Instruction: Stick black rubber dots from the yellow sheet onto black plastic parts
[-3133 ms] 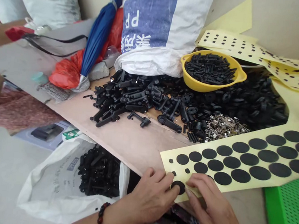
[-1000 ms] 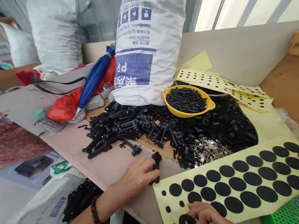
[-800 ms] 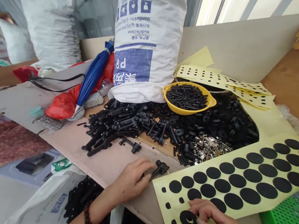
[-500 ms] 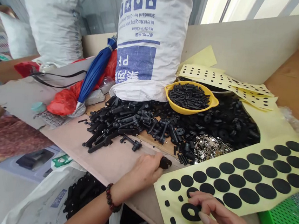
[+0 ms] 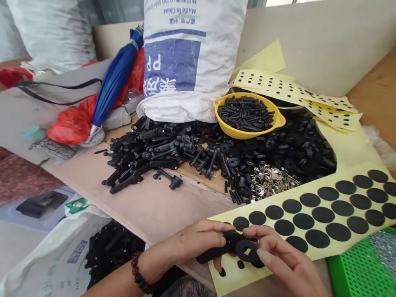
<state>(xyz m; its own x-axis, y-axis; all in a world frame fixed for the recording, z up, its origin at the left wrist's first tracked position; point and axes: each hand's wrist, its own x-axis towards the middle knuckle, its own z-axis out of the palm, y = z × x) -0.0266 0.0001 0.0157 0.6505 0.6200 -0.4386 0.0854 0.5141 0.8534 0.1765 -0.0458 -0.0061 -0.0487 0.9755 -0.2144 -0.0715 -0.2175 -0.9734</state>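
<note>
My left hand (image 5: 192,243), with a beaded bracelet at its wrist, is closed around a black plastic part (image 5: 208,256) with a rounded end. Between the thumb and fingers of my right hand (image 5: 286,264) is a black ring-shaped sticker (image 5: 242,250) with a hole in its middle. Both hands meet over the near corner of a yellow backing sheet (image 5: 304,210) with rows of black round stickers. The ring lies against or just in front of the plastic part's round end; contact is hard to tell.
Black handle-like parts (image 5: 148,151) are heaped on the table, beside small metal clips (image 5: 272,181). A yellow bowl (image 5: 282,121) holds black screw-like pieces. A white woven sack (image 5: 193,17) stands behind. To the right is a green basket (image 5: 353,285); below left, an open sack (image 5: 44,255).
My left hand has brought the black plastic part towards me and right. My right hand has lifted the ring sticker off the sheet to it. The view has shifted slightly.
</note>
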